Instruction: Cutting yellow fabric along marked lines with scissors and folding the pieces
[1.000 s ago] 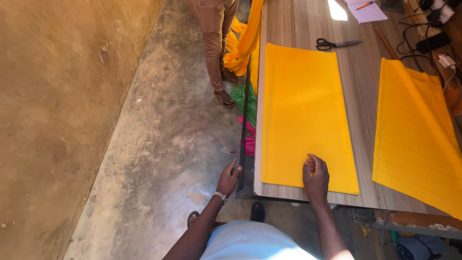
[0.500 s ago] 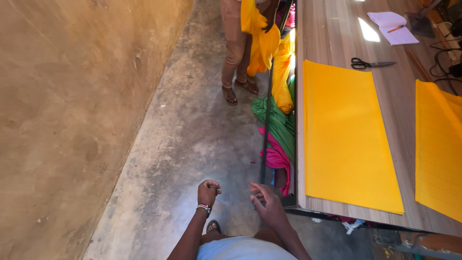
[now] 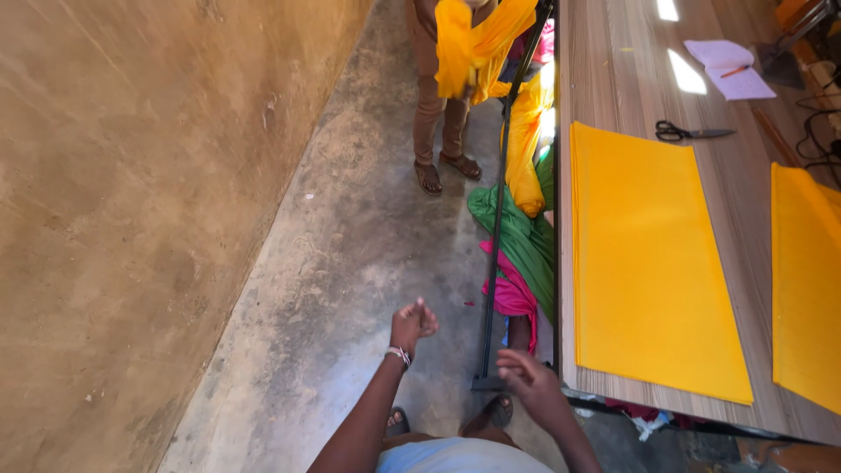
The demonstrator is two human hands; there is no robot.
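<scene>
Both hands are off the yellow cloth [image 3: 653,263] now — left hand [image 3: 412,324] loosely curled, right hand [image 3: 526,381] open, holding nothing, near table [image 3: 613,70] edge.

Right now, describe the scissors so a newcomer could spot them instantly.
Start at the long wooden table on the right. Past the far end of the nearer yellow cloth lie the scissors, flat on bare wood. They are the only dark, metal thing there; the notebook beyond is pale.

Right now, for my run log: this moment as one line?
left hand: empty, off table | right hand: empty, near table edge | yellow cloth: flat
</scene>
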